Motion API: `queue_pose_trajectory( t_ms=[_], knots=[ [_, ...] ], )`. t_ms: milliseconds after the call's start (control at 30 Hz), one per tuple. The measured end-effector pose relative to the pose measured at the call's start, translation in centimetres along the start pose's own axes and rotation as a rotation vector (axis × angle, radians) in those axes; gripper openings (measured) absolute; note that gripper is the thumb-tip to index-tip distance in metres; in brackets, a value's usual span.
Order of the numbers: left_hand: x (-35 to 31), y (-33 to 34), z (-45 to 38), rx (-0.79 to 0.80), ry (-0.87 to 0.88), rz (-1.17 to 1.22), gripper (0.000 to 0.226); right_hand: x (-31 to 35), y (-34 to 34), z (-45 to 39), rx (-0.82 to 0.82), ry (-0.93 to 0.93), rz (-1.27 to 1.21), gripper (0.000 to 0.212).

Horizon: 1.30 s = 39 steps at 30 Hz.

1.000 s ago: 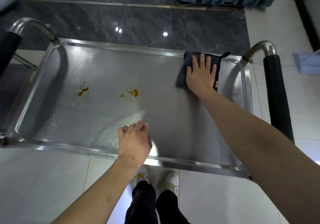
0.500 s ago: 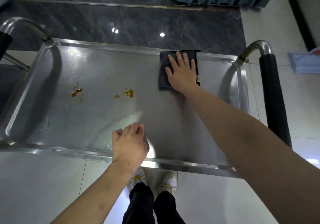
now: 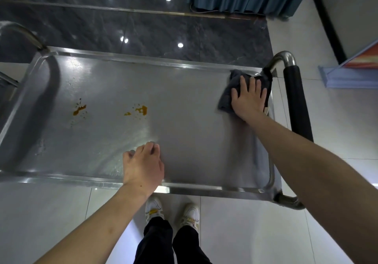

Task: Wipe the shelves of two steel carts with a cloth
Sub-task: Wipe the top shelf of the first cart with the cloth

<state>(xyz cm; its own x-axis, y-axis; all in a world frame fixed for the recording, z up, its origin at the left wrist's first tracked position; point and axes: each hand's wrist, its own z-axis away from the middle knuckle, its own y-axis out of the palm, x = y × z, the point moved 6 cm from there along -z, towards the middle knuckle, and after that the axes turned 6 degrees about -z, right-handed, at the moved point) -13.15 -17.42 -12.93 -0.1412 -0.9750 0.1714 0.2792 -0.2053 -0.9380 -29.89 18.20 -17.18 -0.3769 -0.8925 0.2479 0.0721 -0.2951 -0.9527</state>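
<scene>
Dark cloth [image 3: 227, 98] is pressed flat under right hand [image 3: 248, 100], fingers spread, at cart shelf [image 3: 184, 120] far-right corner; left hand [image 3: 143, 166], loosely curled, rests empty on near rim, orange stains [image 3: 141, 110] beyond it.

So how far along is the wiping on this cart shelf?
Early. In hand: the right hand presses the dark cloth flat at the top shelf's far right corner. The left hand rests on the near edge. Left: two orange stains sit unwiped on the left half. No finished area is clearly visible, and no second cart can be made out.
</scene>
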Motion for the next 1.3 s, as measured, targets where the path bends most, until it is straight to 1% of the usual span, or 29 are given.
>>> queue_pose_trajectory(
  t_ms=[167,333,467,567,633,767,867,933,1000,1167,1300],
  knots=[
    [0.0,0.2,0.4,0.031,0.0,-0.02,0.052,-0.4,1.5,7.3,-0.046,-0.018,0.033,0.068],
    [-0.2,-0.3,0.0,0.059,0.023,-0.023,0.051,-0.4,3.5,15.0,-0.033,-0.056,0.043,0.069],
    [-0.1,0.2,0.2,0.074,0.028,-0.013,0.057,-0.2,4.3,19.5,-0.019,-0.084,0.053,0.069],
    [0.0,0.5,0.2,0.077,0.024,0.008,0.06,0.2,3.8,17.8,-0.003,-0.097,0.046,0.068],
    [-0.1,0.4,0.2,0.067,0.023,0.014,0.056,0.9,3.2,14.6,0.002,-0.131,0.05,0.068],
    [-0.2,0.2,0.3,0.067,0.021,0.036,0.051,1.3,1.2,6.6,0.009,-0.122,0.027,0.067],
    [-0.2,-0.1,0.4,0.052,0.029,0.041,0.043,0.3,0.3,3.5,0.034,-0.141,0.025,0.068],
    [-0.2,0.1,0.4,0.037,0.037,0.04,0.04,-0.6,0.2,3.9,0.024,-0.173,0.042,0.069],
    [-0.3,0.5,0.4,0.04,0.051,0.017,0.045,-1.8,0.2,5.7,0.004,-0.166,0.061,0.068],
    [-0.5,0.8,0.4,0.051,0.067,-0.002,0.052,-4.6,1.2,13.1,0.009,-0.081,0.115,0.067],
    [-0.5,0.7,0.5,0.09,0.053,0.003,0.06,-5.7,2.4,19.6,-0.001,-0.063,0.115,0.068]
  ],
)
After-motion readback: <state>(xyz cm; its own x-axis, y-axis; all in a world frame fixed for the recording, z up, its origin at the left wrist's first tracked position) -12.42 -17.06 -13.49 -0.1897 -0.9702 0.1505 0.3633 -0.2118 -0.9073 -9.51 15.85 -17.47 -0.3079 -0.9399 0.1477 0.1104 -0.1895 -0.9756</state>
